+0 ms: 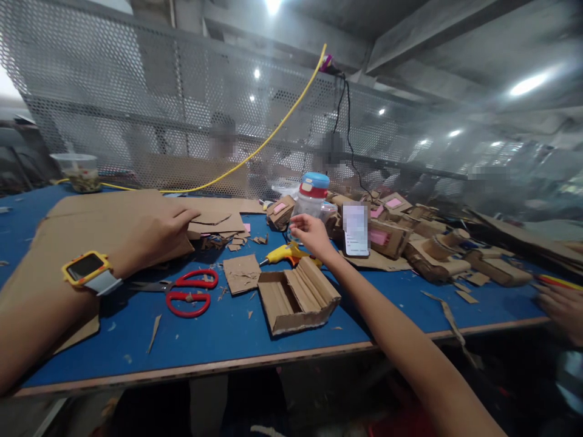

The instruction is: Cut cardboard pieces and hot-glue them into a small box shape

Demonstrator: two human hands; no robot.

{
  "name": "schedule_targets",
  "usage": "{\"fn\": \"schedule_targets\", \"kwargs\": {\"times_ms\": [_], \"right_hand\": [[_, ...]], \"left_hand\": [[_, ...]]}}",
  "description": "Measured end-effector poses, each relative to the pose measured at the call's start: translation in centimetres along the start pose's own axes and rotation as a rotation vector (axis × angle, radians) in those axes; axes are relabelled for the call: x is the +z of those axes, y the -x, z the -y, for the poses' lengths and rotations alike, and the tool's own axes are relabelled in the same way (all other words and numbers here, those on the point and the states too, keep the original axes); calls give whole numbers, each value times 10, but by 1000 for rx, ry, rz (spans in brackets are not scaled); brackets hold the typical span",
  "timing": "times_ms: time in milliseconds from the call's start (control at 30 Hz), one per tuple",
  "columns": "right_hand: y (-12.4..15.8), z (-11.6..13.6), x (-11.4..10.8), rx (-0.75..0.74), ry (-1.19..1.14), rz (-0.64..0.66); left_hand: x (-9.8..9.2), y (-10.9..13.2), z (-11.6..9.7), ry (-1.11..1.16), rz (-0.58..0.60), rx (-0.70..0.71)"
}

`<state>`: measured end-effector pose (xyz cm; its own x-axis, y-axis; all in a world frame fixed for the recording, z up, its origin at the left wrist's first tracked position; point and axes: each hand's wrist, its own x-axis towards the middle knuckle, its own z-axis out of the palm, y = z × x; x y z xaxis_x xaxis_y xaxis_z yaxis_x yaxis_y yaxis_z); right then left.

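My left hand point(166, 233) lies over a stack of cut cardboard point(104, 212), fingers stretched to the right; a yellow watch point(88, 268) is on that wrist. My right hand point(310, 230) hovers in front of a clear bottle with a blue and red lid point(314, 185), its fingers loosely curled and nothing visible in them. Just below it is a yellow glue gun point(285, 253), partly hidden behind an open corrugated cardboard box point(296, 297). A small cardboard square point(241, 273) lies by the gun's tip. Red-handled scissors point(189, 294) rest open between my left hand and the box.
A phone point(356, 229) leans upright against a pile of cardboard pieces point(437, 255). At the far left stands a plastic tub point(79, 173). A yellow cord point(273, 133) rises across the mesh screen point(150, 109). Another person's hand point(562, 309) is at the right edge.
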<state>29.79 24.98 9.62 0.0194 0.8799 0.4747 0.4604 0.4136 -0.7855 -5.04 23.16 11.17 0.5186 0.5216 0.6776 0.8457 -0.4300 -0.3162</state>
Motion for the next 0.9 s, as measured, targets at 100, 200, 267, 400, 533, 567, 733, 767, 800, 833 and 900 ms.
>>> {"fn": "schedule_targets", "kwargs": {"times_ms": [100, 200, 267, 400, 533, 567, 733, 767, 800, 833, 900], "right_hand": [[1, -1, 0, 27, -27, 10], [3, 2, 0, 33, -35, 25], [4, 4, -1, 21, -25, 36], [6, 9, -2, -18, 24, 26], [5, 13, -5, -50, 70, -28], [4, 13, -6, -56, 78, -38], [4, 15, -6, -65, 65, -5], [5, 15, -6, -58, 50, 15], [5, 16, -5, -49, 30, 34], [5, 17, -6, -41, 7, 53], [5, 22, -9, -31, -51, 84]], "left_hand": [[-1, 0, -2, 1, 0, 0], [-1, 1, -2, 1, -1, 4], [0, 1, -1, 2, -5, 2], [0, 1, -1, 0, -16, 4], [-2, 0, -3, -1, -26, 11], [-3, 0, -3, 1, -24, 14], [-4, 0, -4, -2, -6, 2], [-4, 0, -4, -3, -4, -3], [-3, 0, -4, -3, -1, -5], [-3, 0, -4, -1, 1, -5], [-2, 0, -3, 7, 8, 2]]}}
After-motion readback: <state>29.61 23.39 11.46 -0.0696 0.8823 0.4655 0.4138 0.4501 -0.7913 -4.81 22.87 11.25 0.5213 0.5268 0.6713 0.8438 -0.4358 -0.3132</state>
